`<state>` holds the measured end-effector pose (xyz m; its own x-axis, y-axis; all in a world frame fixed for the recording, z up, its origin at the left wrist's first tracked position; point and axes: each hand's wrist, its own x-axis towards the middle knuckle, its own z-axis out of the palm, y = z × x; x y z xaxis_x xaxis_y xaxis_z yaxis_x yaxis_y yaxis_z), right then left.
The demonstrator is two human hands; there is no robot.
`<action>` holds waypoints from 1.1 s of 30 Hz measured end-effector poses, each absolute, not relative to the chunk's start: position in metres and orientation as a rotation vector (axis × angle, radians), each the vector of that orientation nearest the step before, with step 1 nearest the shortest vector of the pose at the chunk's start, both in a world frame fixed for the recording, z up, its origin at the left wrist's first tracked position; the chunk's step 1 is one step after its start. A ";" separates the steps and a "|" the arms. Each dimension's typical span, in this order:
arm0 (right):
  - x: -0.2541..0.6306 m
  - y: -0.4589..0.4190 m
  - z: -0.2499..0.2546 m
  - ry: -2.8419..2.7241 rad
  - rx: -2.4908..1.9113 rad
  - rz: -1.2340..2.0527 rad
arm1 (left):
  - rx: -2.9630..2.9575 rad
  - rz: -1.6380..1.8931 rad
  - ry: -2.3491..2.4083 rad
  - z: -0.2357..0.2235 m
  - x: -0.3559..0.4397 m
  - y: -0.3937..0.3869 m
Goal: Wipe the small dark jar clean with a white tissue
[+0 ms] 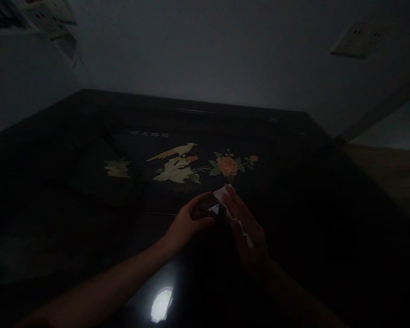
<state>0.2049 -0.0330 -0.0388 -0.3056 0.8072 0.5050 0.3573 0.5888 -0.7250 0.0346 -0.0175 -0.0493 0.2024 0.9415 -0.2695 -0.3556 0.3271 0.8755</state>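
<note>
The left hand's (182, 228) thumb and fingers curve around a small dark object (209, 201), apparently to steady it, just above or on the black table (294, 237); contact is unclear. The right hand's (253, 232) fingers, nearly straight and close together, hold white tissue (221, 193) against its right end, likely so the tissue stays pressed there. Whether the object is a container, I cannot tell. Beyond lies a flower picture (227, 166).
</note>
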 end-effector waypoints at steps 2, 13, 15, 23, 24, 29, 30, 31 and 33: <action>0.203 -0.034 -0.039 -1.668 -1.075 0.842 | 0.760 1.041 0.935 -0.050 0.034 -0.018; 0.201 -0.020 -0.034 -1.137 -1.114 1.387 | 0.757 1.038 0.917 -0.048 0.035 -0.017; 0.202 -0.021 -0.035 -1.173 -1.123 1.356 | 0.769 1.028 0.909 -0.047 0.034 -0.017; 0.208 -0.034 -0.048 -1.809 -0.997 0.685 | 0.739 1.048 0.881 -0.058 0.033 -0.019; 0.207 -0.034 -0.047 -1.899 -0.948 0.590 | 0.736 1.067 0.869 -0.060 0.033 -0.019; 0.199 -0.035 -0.042 -2.185 -0.786 0.225 | 0.715 1.087 0.893 -0.063 0.035 -0.018; 0.197 -0.035 -0.042 -2.213 -0.774 0.182 | 0.707 1.078 0.917 -0.061 0.035 -0.018; 0.195 -0.035 -0.042 -2.235 -0.770 0.155 | 0.700 1.073 0.934 -0.058 0.036 -0.018; 0.194 -0.035 -0.042 -2.255 -0.780 0.130 | 0.690 1.075 0.940 -0.054 0.037 -0.019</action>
